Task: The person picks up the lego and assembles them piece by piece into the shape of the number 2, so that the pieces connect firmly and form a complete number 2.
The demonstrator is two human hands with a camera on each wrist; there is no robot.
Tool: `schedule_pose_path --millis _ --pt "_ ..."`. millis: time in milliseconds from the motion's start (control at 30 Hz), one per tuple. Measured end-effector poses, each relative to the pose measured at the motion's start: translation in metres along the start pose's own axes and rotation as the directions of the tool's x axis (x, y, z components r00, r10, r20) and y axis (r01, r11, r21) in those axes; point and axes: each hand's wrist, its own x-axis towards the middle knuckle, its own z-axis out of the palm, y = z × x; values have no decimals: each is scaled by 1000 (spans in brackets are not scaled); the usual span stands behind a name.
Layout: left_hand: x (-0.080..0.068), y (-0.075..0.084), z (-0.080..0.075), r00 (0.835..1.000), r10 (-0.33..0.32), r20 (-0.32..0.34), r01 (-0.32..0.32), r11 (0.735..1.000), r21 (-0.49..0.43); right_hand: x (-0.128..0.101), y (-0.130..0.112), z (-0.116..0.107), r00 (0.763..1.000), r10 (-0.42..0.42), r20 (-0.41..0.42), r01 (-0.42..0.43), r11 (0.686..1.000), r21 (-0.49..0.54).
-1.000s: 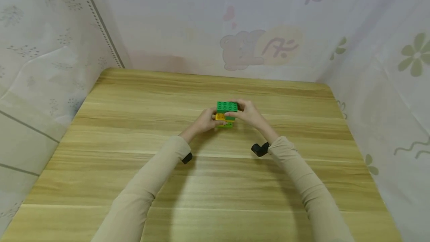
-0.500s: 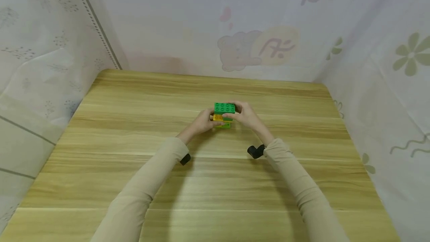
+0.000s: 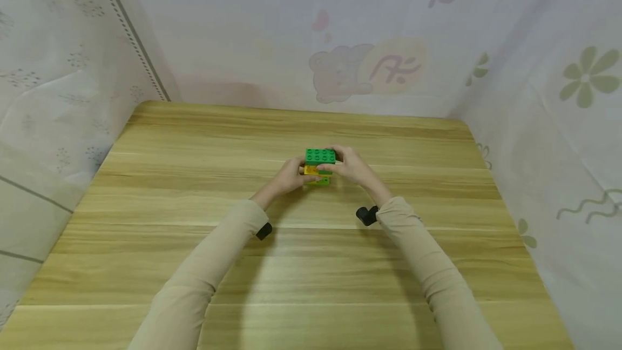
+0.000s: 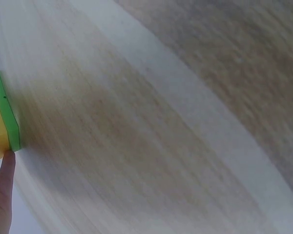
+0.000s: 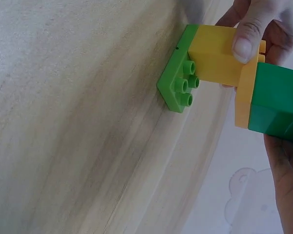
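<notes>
A stack of toy building bricks stands between the two hands at the middle of the table. Its base is a light green plate (image 5: 173,80) with studs on one end. On this sits a yellow brick (image 5: 215,53), then a thin orange-yellow plate (image 5: 245,100), with a dark green brick (image 5: 276,100) above. An eight-stud green brick (image 3: 320,156) tops the stack in the head view. The left hand (image 3: 290,175) grips the yellow brick, thumb in front. The right hand (image 3: 353,166) holds the green bricks from the right; its far fingers are partly hidden.
The wooden table (image 3: 311,274) has rounded far corners. Patterned pale sheets (image 3: 243,31) hang behind it and at both sides. Black wrist-worn devices (image 3: 366,215) stick out below each sleeve.
The head view has turned slightly right, so table, hands and stack appear further left. Both hands keep the same hold, and the stack looks unchanged.
</notes>
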Motion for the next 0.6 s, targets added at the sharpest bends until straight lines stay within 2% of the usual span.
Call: schedule_pose_path --millis 233,467,600 --pt "0 5 -1 1000 -6 8 5 1000 4 -2 -6 -1 1000 3 -1 -3 1000 2" --pt "0 7 -2 1000 12 2 -12 1000 -4 -3 3 5 999 -26 -26 26 1000 5" --pt "0 6 -2 1000 3 -15 -3 1000 6 -7 7 9 1000 8 -23 -8 1000 -10"
